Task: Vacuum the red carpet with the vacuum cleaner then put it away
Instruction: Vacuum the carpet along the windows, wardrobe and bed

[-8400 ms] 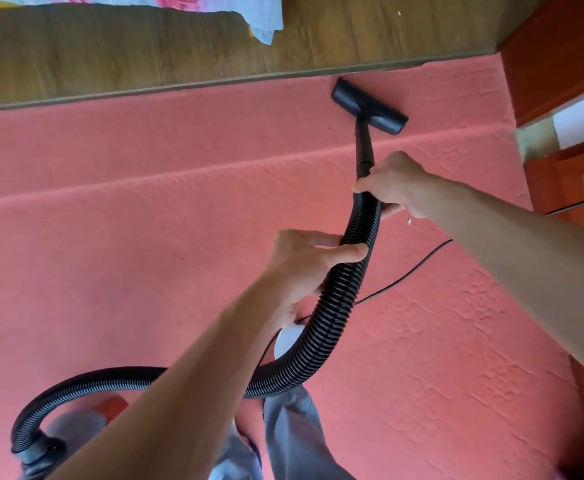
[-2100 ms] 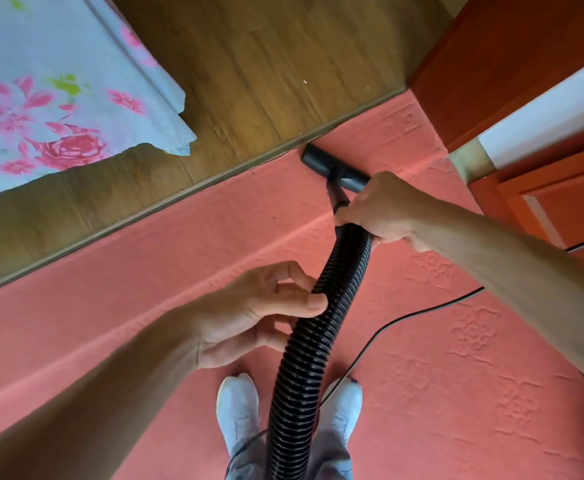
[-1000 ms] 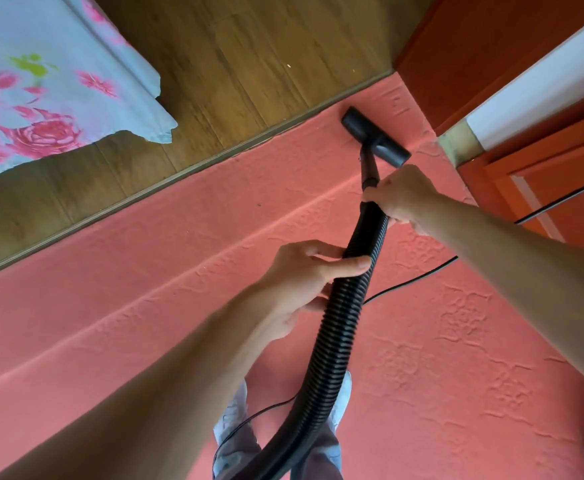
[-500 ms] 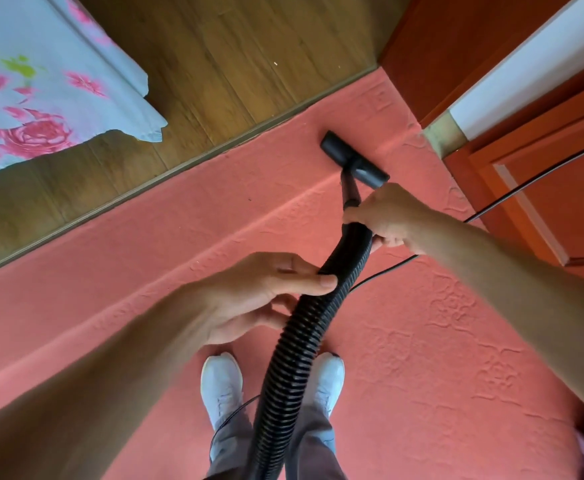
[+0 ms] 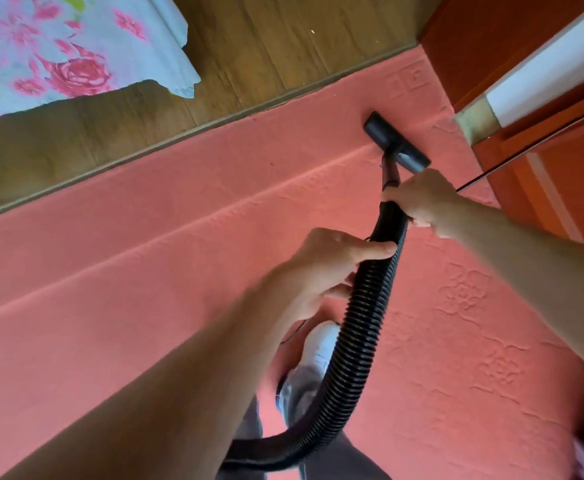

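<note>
Well, the red carpet point(image 5: 127, 289) takes most of the view, from 9 o'clock through 6 to 3 o'clock. Its edge meets the wooden floor point(image 5: 283, 46) toward 12 o'clock. A flowered sheet point(image 5: 58, 46) hangs in at 11 o'clock. Orange-brown woodwork point(image 5: 567, 188), a door or a cabinet, stands at 2 o'clock by the carpet's corner.

Of the vacuum cleaner I see only the hose and the nozzle; its body is outside the view. The black ribbed hose point(image 5: 359, 341) comes from 6 o'clock, passes my white shoe point(image 5: 318, 344) and rises toward 1 o'clock. My left grip point(image 5: 328, 268) is closed around the ribbed part, with the thumb lying along the top. My right grip point(image 5: 422, 199) is closed around the end of the hose, where the short tube begins. The nozzle point(image 5: 396, 143) lies on the carpet at 1 o'clock, near the corner. A thin black cord point(image 5: 526, 150) runs behind my right wrist toward 3 o'clock.

I judge the hose to be light and soft, so it will bend and not push. The steering should therefore come from the stiffer end near the nozzle, where my right grip is. The left only carries the slack, and the ribs help against slipping. The carpet looks thin, with a raised line across it, and it may wrinkle under the nozzle.
</note>
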The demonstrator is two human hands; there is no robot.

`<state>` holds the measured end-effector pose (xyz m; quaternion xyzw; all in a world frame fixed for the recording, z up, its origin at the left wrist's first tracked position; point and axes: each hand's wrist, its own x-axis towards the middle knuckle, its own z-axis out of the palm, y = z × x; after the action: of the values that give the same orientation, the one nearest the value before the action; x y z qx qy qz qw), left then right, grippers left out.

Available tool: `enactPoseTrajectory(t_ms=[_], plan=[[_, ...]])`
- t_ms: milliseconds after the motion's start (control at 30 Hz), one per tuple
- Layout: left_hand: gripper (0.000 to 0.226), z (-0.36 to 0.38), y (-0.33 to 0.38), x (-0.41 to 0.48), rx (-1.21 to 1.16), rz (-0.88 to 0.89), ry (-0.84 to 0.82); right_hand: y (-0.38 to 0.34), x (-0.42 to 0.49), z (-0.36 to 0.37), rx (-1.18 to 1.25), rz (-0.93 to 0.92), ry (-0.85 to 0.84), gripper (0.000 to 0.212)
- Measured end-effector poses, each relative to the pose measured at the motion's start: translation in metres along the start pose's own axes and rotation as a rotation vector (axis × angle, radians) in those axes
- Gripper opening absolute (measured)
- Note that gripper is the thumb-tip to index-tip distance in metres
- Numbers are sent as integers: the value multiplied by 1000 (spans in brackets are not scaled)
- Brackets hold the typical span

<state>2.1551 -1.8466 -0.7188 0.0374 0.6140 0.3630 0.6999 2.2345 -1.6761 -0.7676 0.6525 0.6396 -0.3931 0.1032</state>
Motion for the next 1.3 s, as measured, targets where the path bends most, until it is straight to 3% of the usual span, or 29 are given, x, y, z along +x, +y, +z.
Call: enactPoseTrajectory(t_ms=[133,300,467,633,867,1000,1100,1200,1300], plan=[[35,30,-34,10,-71,-16,57,34,3,12,-184,-26,69,38],[38,26,-75,-1,-129,-18,26,67,-16,34,-15,-5,-22,26],[35,2,-120,-50,-217,-8,29,72,-72,74,57,-4,-66,30],[37,-31,-166,-146,-273,-26,37,65,-166,113,67,36,-206,22],[41,-63,-202,-311,-283,46,233,23,-330,138,-81,28,-485,16],[14,-60,-240,-399,-322,65,325,17,-417,158,-164,-57,-564,17],[18,-55,-276,-456,-393,72,407,11,-476,172,-261,-127,-623,16],[43,-49,-307,-509,-528,115,440,-6,-528,183,-354,-254,-678,17],[33,-41,-326,-558,-570,158,548,-25,-576,194,-478,-323,-763,24]])
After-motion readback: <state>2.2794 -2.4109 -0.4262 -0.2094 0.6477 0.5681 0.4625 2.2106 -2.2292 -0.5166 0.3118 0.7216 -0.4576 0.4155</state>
